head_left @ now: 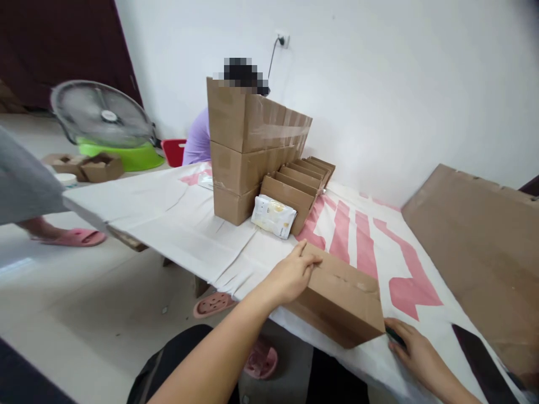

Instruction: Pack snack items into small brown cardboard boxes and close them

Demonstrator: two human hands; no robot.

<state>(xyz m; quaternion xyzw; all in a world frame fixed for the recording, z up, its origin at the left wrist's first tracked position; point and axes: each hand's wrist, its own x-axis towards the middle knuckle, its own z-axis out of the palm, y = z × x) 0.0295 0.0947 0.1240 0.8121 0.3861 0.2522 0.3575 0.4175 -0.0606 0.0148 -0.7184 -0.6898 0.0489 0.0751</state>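
Note:
A small closed cardboard box (pixel 342 297) lies on the cloth-covered table (pixel 177 219) near its front edge. My left hand (pixel 290 275) rests on the box's left end, fingers curled over the top edge. At the box's right corner sits my right hand (pixel 410 345), fingers bent around a small dark thing I cannot make out. A white packet (pixel 273 216) leans against a row of several open flat boxes (pixel 298 188) behind.
A tall stack of cardboard boxes (pixel 248 146) stands mid-table, with a person in a purple top (pixel 197 137) behind it. A large flat cardboard sheet (pixel 475 235) lies at right. A floor fan (pixel 101 115), a green basin and another person's pink-sandalled foot (pixel 71 235) are at left.

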